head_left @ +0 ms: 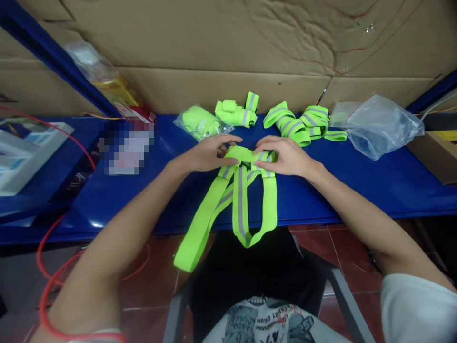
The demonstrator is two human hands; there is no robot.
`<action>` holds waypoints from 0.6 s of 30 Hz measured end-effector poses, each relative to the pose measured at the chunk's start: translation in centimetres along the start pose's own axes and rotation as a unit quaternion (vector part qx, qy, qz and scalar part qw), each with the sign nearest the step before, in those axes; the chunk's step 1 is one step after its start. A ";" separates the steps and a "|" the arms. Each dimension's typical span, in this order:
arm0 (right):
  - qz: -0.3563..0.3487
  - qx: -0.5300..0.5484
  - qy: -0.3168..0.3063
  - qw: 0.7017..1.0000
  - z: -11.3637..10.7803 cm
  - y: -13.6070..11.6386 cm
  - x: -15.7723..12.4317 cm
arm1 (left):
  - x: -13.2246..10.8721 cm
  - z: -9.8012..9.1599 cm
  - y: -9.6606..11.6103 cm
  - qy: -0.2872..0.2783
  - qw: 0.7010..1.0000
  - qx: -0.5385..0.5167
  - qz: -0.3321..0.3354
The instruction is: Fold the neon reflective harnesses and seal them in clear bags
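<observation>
Both of my hands are on a neon-yellow reflective strap with a grey stripe. My left hand pinches the upper left of its folded part, thumb below and fingers above. On the right side of the same fold, my right hand grips the band between thumb and fingers. Two loops of the strap hang down past the front edge of the blue table. Behind my hands lie a bagged yellow strap, a folded strap bundle and loosely rolled straps.
A clear plastic bag lies at the back right, near a cardboard box. Cardboard walls the back. A bottle with a yellow label stands at the back left. A red hose curls at the lower left.
</observation>
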State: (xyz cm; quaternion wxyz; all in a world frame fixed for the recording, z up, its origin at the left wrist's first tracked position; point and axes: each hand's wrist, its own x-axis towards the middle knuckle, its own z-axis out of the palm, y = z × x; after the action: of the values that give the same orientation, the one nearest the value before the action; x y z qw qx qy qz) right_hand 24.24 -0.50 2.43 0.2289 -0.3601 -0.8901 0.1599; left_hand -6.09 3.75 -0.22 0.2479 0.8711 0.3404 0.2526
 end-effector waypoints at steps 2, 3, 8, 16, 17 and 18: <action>0.063 -0.058 0.006 0.996 -0.1 0.4 0.0 | 0.1 0.5 -0.3 0.012 1.000 0.004 -0.006; 0.095 -0.072 -0.001 0.993 -0.1 0.6 0.0 | 0.1 0.8 -0.4 0.018 1.000 0.008 -0.005; 0.143 -0.013 -0.040 0.989 -0.2 0.8 0.1 | 0.5 1.5 -0.2 0.049 0.998 0.027 0.011; 0.098 0.049 0.040 0.993 1.1 0.9 0.3 | 0.4 -0.1 1.6 -0.025 0.972 -0.170 -0.158; 0.088 0.045 0.043 0.994 1.2 0.9 0.2 | 0.3 -0.2 1.7 -0.024 0.970 -0.183 -0.156; 0.077 0.038 0.044 0.995 1.2 0.9 0.2 | 0.3 -0.1 1.8 -0.021 0.971 -0.186 -0.149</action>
State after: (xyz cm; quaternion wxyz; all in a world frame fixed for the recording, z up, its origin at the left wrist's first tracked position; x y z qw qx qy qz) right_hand 23.99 0.11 1.04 0.2686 -0.4258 -0.8419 0.1944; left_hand -5.10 2.85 1.10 0.4475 0.7543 0.4078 0.2539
